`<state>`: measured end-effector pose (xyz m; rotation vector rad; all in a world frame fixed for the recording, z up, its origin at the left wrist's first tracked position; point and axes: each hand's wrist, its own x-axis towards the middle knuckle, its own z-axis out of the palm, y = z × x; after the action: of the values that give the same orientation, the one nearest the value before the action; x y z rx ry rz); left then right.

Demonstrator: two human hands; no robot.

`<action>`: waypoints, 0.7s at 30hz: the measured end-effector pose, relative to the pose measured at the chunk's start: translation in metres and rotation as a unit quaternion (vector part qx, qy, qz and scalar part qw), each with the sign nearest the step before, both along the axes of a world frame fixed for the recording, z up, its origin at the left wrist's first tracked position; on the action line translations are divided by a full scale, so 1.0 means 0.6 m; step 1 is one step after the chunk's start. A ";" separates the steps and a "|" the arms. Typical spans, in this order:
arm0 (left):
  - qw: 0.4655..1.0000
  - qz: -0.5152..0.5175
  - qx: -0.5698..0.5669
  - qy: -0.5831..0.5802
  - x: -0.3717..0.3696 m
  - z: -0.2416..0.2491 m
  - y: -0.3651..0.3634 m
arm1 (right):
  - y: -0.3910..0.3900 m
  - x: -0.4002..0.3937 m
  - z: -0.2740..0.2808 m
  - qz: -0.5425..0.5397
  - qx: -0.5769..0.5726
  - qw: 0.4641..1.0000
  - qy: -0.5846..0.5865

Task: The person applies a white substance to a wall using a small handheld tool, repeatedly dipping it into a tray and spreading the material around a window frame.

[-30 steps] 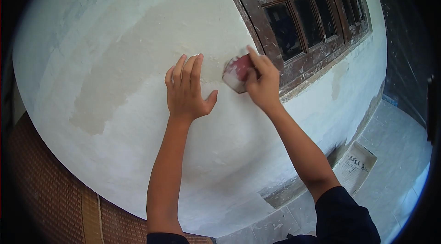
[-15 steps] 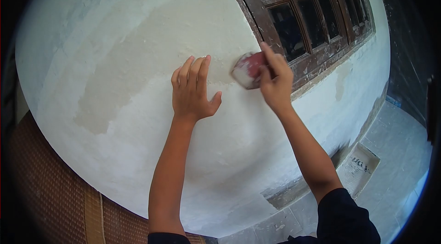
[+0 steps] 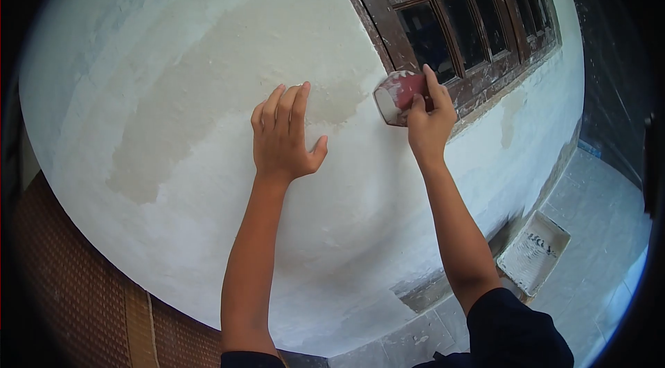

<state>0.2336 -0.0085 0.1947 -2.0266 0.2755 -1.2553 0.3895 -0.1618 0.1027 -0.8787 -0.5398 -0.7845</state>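
Note:
Fingers spread, my left hand point(image 3: 282, 134) lies flat against the white wall point(image 3: 228, 229), left of a damp-looking beige patch edge. My right hand point(image 3: 431, 122) grips a red putty scraper point(image 3: 400, 94) smeared with white filler. The scraper's wide end faces left, at the wall beside the lower corner of the brown window frame point(image 3: 391, 36). A large beige patch point(image 3: 166, 119) of differently toned coating stretches across the wall up and left of my left hand. The scraper's far side against the wall is hidden.
Dark panes fill the wooden window at the upper right. On the grey tiled floor point(image 3: 589, 229) at the lower right stands a white paint tray point(image 3: 530, 267) with dark lettering. A brown woven mat or screen point(image 3: 76, 278) is at the lower left.
My right hand has moved the scraper rightward across the wall to the window frame's edge. My left hand stays on the wall; the view has shifted slightly.

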 end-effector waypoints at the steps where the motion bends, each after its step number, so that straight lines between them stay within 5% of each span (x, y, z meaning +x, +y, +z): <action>1: 1.000 0.001 0.001 -0.001 0.001 0.002 0.001 | -0.007 -0.002 0.000 0.021 0.051 0.998 0.037; 2: 1.000 -0.002 0.003 -0.004 0.002 0.002 0.002 | -0.006 -0.018 0.002 0.022 0.051 0.998 0.037; 4: 1.000 -0.004 0.004 -0.002 0.001 -0.002 0.000 | 0.000 -0.056 0.004 0.061 -0.126 0.989 -0.045; 5: 1.000 0.003 -0.004 -0.002 -0.001 -0.002 -0.002 | 0.014 -0.041 -0.004 0.002 -0.145 0.988 -0.055; 8: 1.000 0.007 -0.004 -0.003 -0.003 -0.001 -0.004 | 0.005 -0.008 0.000 -0.056 0.027 0.997 0.049; 9: 1.000 0.005 0.001 -0.003 -0.001 0.000 -0.003 | 0.000 -0.009 -0.001 0.015 0.041 0.995 0.084; 13: 1.000 -0.002 0.004 -0.008 0.000 -0.002 -0.001 | 0.013 -0.051 0.038 0.025 -0.123 0.988 -0.087; 16: 1.000 0.014 -0.003 -0.005 -0.004 0.001 -0.004 | 0.021 0.035 0.040 -0.077 -0.043 0.996 -0.025; 18: 1.000 0.016 -0.002 -0.002 -0.001 0.001 -0.006 | -0.014 0.025 0.060 -0.042 -0.011 0.999 0.027; 21: 1.000 0.002 0.003 -0.010 0.001 0.001 -0.003 | -0.006 -0.009 0.058 -0.007 -0.057 0.987 -0.148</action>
<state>0.2340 -0.0102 0.1953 -2.0067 0.2666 -1.2703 0.3840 -0.1652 0.1377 -0.8755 -0.8482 -0.9102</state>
